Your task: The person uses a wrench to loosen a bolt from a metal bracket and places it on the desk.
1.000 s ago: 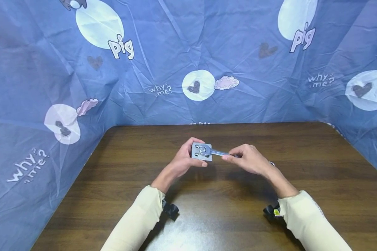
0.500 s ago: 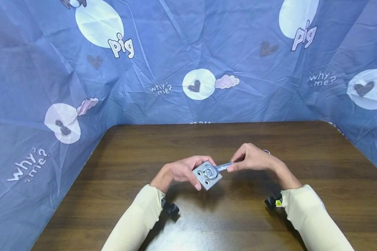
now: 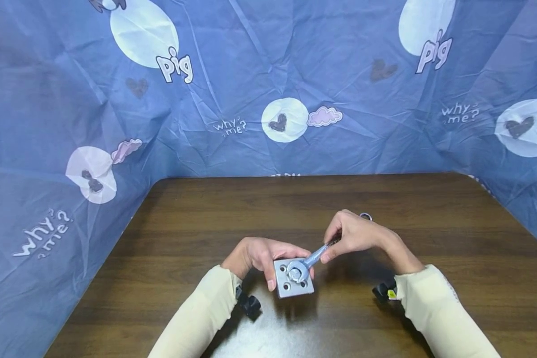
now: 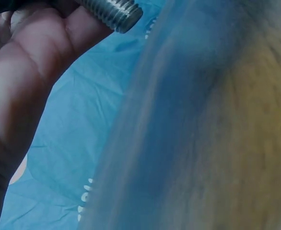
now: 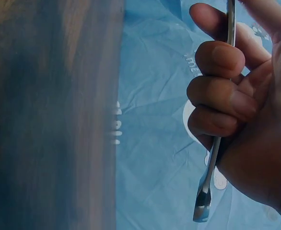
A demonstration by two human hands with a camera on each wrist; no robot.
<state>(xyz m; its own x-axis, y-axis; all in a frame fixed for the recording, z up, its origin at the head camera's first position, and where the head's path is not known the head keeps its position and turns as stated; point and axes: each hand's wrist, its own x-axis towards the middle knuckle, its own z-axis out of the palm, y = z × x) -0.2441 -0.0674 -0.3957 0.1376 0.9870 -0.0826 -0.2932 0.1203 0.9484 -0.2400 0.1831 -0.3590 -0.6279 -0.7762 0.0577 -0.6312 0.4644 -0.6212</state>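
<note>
A square grey metal plate [image 3: 294,290] with holes near its corners is held over the table by my left hand [image 3: 265,256], thumb along its left side and fingers behind. A hex bolt head [image 3: 295,274] sits at the plate's middle. Its threaded shank [image 4: 115,13] sticks out past the fingers in the left wrist view. The jaw end of a combination wrench [image 3: 314,257] lies around the bolt head. My right hand [image 3: 358,233] grips the wrench's shaft, fingers curled round it in the right wrist view. The wrench's ring end [image 3: 365,216] shows beyond the hand.
Below the hands is a brown wooden table [image 3: 223,214]. A blue printed cloth [image 3: 232,89] hangs behind it and along the sides. Dark wrist cameras [image 3: 250,304] hang from both cream sleeves [image 3: 197,313].
The left hand has brought the plate lower and nearer, turning it. The wrench's shaft has swung from roughly level to slanting up to the right, with the right hand still on it.
</note>
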